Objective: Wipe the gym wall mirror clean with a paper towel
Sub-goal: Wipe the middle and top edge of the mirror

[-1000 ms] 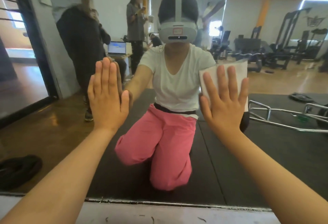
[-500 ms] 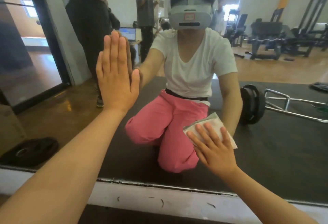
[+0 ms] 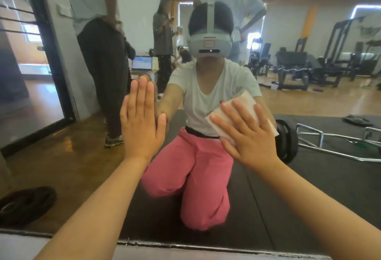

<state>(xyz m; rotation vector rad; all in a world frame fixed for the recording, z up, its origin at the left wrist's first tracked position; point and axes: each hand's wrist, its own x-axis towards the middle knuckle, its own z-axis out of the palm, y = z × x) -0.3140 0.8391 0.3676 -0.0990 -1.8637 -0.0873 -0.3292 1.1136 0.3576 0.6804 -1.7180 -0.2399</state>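
Wiping mid-stroke: right hand (image 3: 249,136), fingers spread, presses towel (image 3: 245,98) to mirror (image 3: 309,187); left hand (image 3: 142,123) braces flat, holding nothing. Next move probably wants an even sweep across unwiped areas.

The large flat glass wall mirror (image 3: 309,187) faces the person as one smooth plane. Two things lie on it: the bare left hand (image 3: 142,123), flat with fingers together, and the bare right hand (image 3: 249,138), fingers spread, pressing a folded white paper towel (image 3: 243,100) to the glass. A strip of open glass runs between the two hands. Glass also lies open above both sets of fingertips and out to either side. Below the wrists, the left forearm (image 3: 99,208) and right forearm (image 3: 319,208) slant across in front of it. The dark chipped strip (image 3: 185,246) along the mirror's bottom edge and the pale ledge (image 3: 24,245) under it bound the glass below.
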